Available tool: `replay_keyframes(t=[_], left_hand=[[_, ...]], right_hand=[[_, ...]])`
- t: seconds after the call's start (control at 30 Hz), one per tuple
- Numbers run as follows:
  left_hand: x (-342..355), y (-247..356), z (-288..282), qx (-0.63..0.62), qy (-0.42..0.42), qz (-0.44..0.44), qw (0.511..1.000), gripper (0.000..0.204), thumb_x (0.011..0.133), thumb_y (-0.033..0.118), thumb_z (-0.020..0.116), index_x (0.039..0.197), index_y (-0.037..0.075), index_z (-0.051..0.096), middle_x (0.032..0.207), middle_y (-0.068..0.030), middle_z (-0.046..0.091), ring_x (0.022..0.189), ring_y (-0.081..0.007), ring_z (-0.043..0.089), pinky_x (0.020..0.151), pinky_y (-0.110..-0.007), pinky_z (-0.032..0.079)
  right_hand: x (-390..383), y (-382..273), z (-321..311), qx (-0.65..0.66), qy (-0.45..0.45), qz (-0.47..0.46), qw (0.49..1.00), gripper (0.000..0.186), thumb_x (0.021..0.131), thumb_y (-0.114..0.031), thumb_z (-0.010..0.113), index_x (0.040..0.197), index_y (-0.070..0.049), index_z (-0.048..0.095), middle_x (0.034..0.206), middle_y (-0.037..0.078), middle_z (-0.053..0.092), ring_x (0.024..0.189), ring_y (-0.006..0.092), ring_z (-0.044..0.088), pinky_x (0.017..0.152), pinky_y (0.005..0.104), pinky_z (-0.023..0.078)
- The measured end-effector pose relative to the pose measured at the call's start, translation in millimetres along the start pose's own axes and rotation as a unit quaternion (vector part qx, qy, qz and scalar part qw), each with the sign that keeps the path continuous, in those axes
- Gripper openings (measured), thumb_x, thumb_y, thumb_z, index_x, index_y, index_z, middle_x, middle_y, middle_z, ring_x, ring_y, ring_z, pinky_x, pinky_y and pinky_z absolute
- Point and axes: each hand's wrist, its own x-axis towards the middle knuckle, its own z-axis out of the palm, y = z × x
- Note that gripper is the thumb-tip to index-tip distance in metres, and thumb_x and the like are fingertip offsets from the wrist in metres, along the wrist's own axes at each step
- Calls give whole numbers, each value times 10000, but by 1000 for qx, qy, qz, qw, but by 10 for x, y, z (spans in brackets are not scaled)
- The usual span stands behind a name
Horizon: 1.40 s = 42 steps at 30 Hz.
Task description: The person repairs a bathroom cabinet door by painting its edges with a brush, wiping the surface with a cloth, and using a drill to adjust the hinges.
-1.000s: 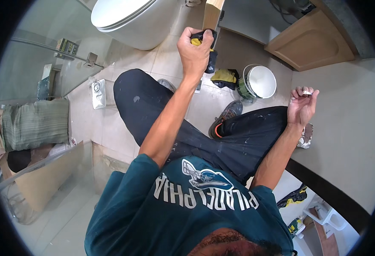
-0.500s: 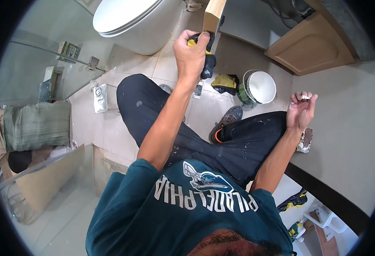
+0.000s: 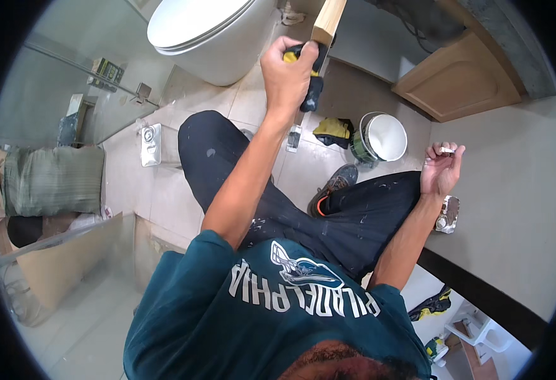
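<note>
My left hand (image 3: 287, 79) is closed round a bunched black-and-yellow cloth (image 3: 312, 94), held against the edge of an open wooden cabinet door (image 3: 328, 24). Part of the cloth hangs below my fingers. My right hand (image 3: 441, 170) is raised over my right knee, palm up with curled fingers. It pinches a small white piece (image 3: 446, 151), too small to name. Between my hands, a white-filled bucket (image 3: 387, 138) stands on the floor. Another black-and-yellow cloth (image 3: 335, 131) lies beside it.
A white toilet (image 3: 221, 50) stands at the far left, near a glass panel (image 3: 56, 82). A second cabinet door (image 3: 458, 76) hangs open at the far right. On the left are a metal can (image 3: 151, 144) and a stuffed green sack (image 3: 53, 180). A pale panel (image 3: 499, 190) borders my right side.
The view has shifted slightly. Both hands keep their grips, the left on the cloth at the door edge; the right hand's pose is nearly the same.
</note>
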Motion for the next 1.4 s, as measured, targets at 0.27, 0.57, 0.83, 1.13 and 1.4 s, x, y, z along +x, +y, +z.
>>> replay_keyframes(t=[0.27,0.57,0.83,1.13,1.4], left_hand=[[-29,-61,67,1,-3,14,1000,252,847,178,744,784,-18,599,695,1,583,622,-58,519,540,-252,446],[-797,-1981,-1012,149,69,-457,874,301,850,203,753,984,-56,680,813,-105,683,666,-182,638,593,-315,508],[-739,-2184,-1294,151,102,-433,883,315,809,142,693,1012,-93,644,904,-172,664,734,-242,637,657,-374,511],[-788,-2156,-949,165,13,-212,963,289,935,218,690,1060,-35,627,905,-93,649,793,-162,600,706,-312,498],[-652,-2446,-916,181,10,-182,966,289,932,222,712,1041,-35,636,880,-66,654,784,-139,615,713,-292,524]], right_hand=[[-18,-27,-89,-11,18,-4,1000,286,1050,-362,524,917,-109,537,834,23,555,776,155,535,695,308,384],[32,-2,-165,6,9,-10,1000,288,1038,-374,544,921,-112,565,861,28,588,790,158,531,702,311,384],[104,12,-367,43,5,-1,999,281,1011,-352,595,906,-94,623,822,44,607,773,161,519,686,317,389],[-5,-132,-491,30,47,-27,998,276,1010,-364,596,911,-107,604,833,26,567,766,155,471,694,325,366],[-23,-133,-460,16,53,-27,998,272,1030,-328,559,898,-93,595,850,27,581,758,146,415,694,313,333]])
